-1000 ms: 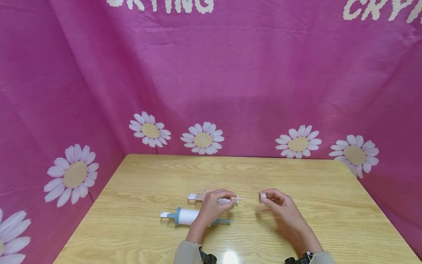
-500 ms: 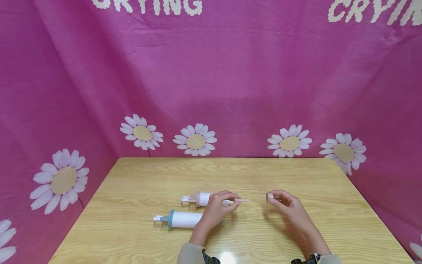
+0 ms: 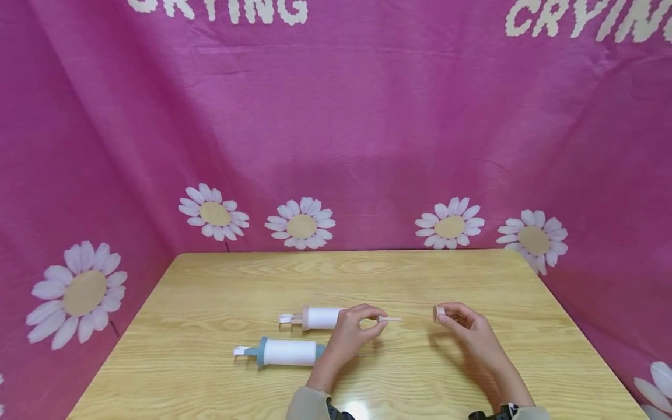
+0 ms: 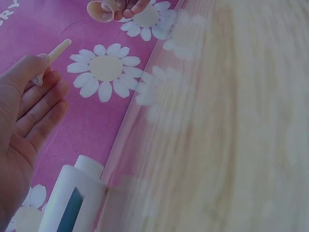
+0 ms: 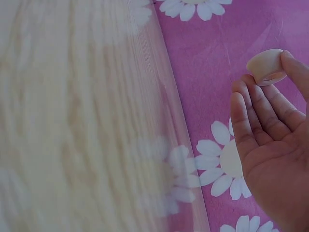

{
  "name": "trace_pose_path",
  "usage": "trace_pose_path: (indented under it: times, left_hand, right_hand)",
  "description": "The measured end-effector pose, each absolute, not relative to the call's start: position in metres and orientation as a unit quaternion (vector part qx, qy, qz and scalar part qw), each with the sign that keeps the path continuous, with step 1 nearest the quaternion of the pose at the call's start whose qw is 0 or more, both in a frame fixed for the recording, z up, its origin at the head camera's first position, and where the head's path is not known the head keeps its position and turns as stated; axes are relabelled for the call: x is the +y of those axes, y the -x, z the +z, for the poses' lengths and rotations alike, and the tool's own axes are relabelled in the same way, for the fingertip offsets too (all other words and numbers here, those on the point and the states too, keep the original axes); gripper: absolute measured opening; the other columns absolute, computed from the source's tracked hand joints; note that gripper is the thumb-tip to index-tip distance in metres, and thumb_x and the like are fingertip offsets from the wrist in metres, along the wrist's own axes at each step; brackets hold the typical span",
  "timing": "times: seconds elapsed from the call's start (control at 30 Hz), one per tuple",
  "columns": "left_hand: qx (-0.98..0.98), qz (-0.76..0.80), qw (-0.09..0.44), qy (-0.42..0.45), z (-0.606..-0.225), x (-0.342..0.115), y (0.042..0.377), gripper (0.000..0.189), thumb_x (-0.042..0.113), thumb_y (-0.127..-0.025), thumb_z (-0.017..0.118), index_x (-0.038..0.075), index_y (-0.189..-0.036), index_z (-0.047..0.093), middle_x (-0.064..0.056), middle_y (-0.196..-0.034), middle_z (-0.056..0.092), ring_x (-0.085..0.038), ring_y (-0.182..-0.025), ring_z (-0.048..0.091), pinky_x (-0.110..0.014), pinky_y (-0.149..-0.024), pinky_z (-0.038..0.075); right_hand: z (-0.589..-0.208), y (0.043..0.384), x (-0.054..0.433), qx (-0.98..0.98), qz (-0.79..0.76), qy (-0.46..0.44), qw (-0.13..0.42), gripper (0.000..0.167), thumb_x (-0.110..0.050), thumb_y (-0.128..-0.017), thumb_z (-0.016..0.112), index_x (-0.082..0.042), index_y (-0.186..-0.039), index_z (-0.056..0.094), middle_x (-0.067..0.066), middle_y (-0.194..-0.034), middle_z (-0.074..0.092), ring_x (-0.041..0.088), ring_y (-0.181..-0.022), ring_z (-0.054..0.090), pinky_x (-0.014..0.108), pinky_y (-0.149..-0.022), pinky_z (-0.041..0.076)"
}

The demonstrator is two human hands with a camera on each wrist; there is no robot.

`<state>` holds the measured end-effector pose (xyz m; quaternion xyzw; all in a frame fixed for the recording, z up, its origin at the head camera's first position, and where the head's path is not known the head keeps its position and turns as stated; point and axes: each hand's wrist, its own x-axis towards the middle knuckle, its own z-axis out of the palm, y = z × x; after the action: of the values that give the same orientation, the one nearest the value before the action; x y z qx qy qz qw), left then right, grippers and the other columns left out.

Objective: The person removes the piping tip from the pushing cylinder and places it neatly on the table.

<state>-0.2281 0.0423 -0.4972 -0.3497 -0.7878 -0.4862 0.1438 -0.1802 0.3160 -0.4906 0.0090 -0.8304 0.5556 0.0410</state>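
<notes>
Grip of L hand [image 3: 349, 338] clamped on pale stemmed pc. [image 4: 60, 49]; R hand [image 3: 476, 335] pinches beige ring [image 5: 265, 64]! Two white bottles [image 3: 289, 352] lie nearby (on the surface [image 3: 525, 350]).

Smooth plastic cap [image 5: 265, 66], glossy wood-grain tabletop [image 3: 236, 286]

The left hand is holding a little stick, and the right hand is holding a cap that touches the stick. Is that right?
Not quite: the cap isn't touching the stick. The head view shows a gap between them. The rest is right: the left hand holds the stick and the right hand holds the cap.
</notes>
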Motion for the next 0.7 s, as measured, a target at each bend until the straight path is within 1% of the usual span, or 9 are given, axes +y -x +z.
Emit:
trace_pose_path:
  times: [0.17,0.27,0.37,0.47,0.57,0.7]
  left_hand:
    - [-0.789,-0.496,0.129,0.339,-0.497,0.048,0.228,0.014,0.017,-0.089,0.072,0.007,-0.099,0.075,-0.004,-0.093,0.076,-0.011,-0.085,0.069,-0.023,-0.082,0.057]
    - [-0.789,-0.497,0.126,0.337,-0.497,0.050,0.227,0.014,0.017,-0.089,0.072,0.008,-0.099,0.075,-0.004,-0.093,0.076,-0.010,-0.085,0.068,-0.027,-0.081,0.058]
    - [-0.790,-0.499,0.122,0.335,-0.497,0.051,0.227,0.015,0.018,-0.090,0.071,0.008,-0.100,0.075,-0.004,-0.094,0.076,-0.010,-0.085,0.068,-0.030,-0.081,0.059]
    - [-0.790,-0.502,0.118,0.331,-0.497,0.052,0.226,0.015,0.019,-0.090,0.071,0.008,-0.100,0.075,-0.004,-0.094,0.076,-0.010,-0.086,0.067,-0.032,-0.082,0.059]
    - [-0.790,-0.503,0.116,0.331,-0.497,0.053,0.225,0.015,0.019,-0.090,0.071,0.009,-0.100,0.075,-0.003,-0.094,0.076,-0.010,-0.086,0.067,-0.030,-0.082,0.059]
    - [-0.789,-0.503,0.119,0.333,-0.497,0.053,0.225,0.014,0.018,-0.090,0.071,0.009,-0.100,0.075,-0.003,-0.094,0.076,-0.010,-0.086,0.068,-0.024,-0.082,0.057]
  right_hand:
    - [-0.492,0.180,0.321,-0.834,0.550,-0.003,0.048,0.039,-0.030,-0.096,0.062,-0.002,-0.123,0.061,-0.014,-0.102,0.066,-0.004,-0.093,0.060,0.015,-0.083,0.051]
    - [-0.493,0.180,0.322,-0.835,0.548,-0.003,0.046,0.039,-0.030,-0.096,0.062,-0.001,-0.123,0.061,-0.016,-0.101,0.066,-0.005,-0.093,0.061,0.016,-0.082,0.052]
    - [-0.493,0.181,0.323,-0.838,0.543,-0.002,0.047,0.039,-0.030,-0.097,0.062,-0.001,-0.123,0.061,-0.015,-0.101,0.066,-0.005,-0.092,0.061,0.016,-0.081,0.052]
    - [-0.493,0.181,0.323,-0.844,0.534,0.003,0.052,0.038,-0.031,-0.097,0.061,-0.003,-0.122,0.062,-0.010,-0.103,0.067,-0.005,-0.092,0.060,0.016,-0.082,0.052]
    - [-0.494,0.182,0.325,-0.851,0.522,0.009,0.053,0.039,-0.034,-0.097,0.061,-0.005,-0.123,0.063,-0.006,-0.107,0.068,-0.005,-0.094,0.060,0.015,-0.083,0.050]
    - [-0.494,0.185,0.328,-0.861,0.506,0.010,0.053,0.041,-0.037,-0.096,0.061,-0.008,-0.123,0.063,-0.007,-0.112,0.067,-0.006,-0.095,0.059,0.014,-0.084,0.050]
